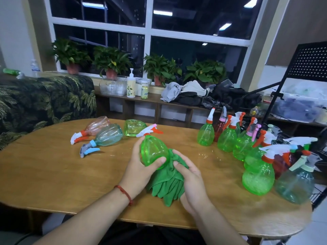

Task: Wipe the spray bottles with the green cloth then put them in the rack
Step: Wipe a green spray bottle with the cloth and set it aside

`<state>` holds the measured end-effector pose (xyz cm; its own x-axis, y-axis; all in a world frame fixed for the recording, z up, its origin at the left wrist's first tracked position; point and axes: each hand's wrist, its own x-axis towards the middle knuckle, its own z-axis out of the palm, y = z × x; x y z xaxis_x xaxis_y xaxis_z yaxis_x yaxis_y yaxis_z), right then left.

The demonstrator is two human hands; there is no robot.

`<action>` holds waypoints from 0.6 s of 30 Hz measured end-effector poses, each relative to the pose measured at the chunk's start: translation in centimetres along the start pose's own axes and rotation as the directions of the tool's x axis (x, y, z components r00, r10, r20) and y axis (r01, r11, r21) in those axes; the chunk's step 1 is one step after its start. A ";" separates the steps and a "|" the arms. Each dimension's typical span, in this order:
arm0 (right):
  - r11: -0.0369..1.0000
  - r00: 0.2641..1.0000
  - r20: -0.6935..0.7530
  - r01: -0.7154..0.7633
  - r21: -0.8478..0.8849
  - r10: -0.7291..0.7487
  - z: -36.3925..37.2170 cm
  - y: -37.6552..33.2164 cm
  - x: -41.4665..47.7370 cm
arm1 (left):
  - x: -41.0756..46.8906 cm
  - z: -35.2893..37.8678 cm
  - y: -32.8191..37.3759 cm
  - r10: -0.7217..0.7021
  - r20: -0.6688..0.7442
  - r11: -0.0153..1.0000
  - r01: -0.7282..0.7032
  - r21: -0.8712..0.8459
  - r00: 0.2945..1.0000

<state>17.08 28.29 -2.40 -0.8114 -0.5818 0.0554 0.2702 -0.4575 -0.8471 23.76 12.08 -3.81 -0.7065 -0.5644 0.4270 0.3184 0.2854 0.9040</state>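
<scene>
My left hand (139,167) grips a green spray bottle (153,150) with a white and orange trigger, tilted away from me above the wooden table (53,170). My right hand (191,175) holds the bunched green cloth (166,184) against the bottle's base. Three bottles lie on their sides at the far left: a pink one (97,127), a pale blue one (108,135) and a green one (134,128). Several upright bottles (256,163) stand clustered at the right. The black rack (307,68) rises at the right edge.
A sofa with a leaf-print cover (44,101) stands behind the table on the left. A low shelf (155,101) under the window carries a pump bottle (131,85), jars, piled clothes and potted plants.
</scene>
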 end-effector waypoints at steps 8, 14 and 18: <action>0.999 0.999 -0.044 0.006 0.035 -0.005 -0.7 -0.4 0.0 | 0.5 2.1 2.1 -0.310 0.076 0.754 0.294 -0.587 0.948; 0.995 0.991 -0.091 0.094 -0.018 -0.095 -0.9 0.1 0.2 | 1.1 1.0 1.3 -0.346 -0.003 0.721 0.264 -0.640 0.938; 0.958 0.974 -0.054 0.206 -0.198 -0.221 -0.6 1.0 0.7 | 1.2 1.2 1.2 -0.350 0.032 0.713 0.289 -0.639 0.936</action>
<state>16.46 27.77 -3.51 -0.8780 -0.4289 0.2126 -0.0115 -0.4250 -0.9051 22.53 12.71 -2.26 -0.7931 -0.6035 0.0824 0.4267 -0.4540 0.7822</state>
